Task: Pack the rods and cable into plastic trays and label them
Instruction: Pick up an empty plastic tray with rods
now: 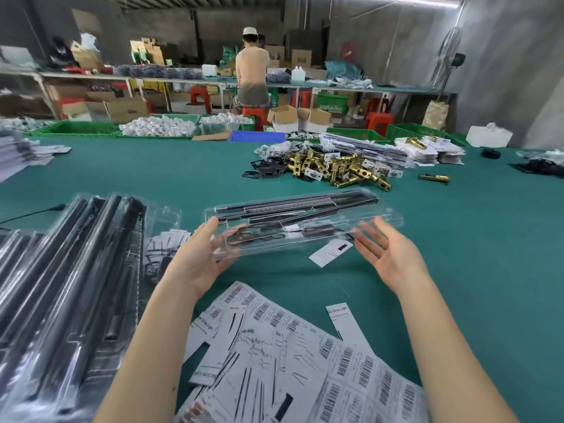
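Observation:
A clear plastic tray (378, 219) lies across the green table in front of me. Dark rods (293, 203) fill its far side and a coiled cable (241, 236) sits in its near left part. My left hand (198, 257) holds the tray's left end, with the thumb over the top. My right hand (387, 251) is spread palm-up with straight fingers at the tray's right near edge, its fingertips touching or just short of the rim. A small white label card (331, 253) lies on the table just under the tray's near edge.
Packed trays (67, 276) are stacked at the left. Loose barcode label sheets (305, 355) cover the near table. A pile of brass latch parts (338, 167) lies further back, with green crates (82, 128) behind it. A person (251, 76) stands at a far bench.

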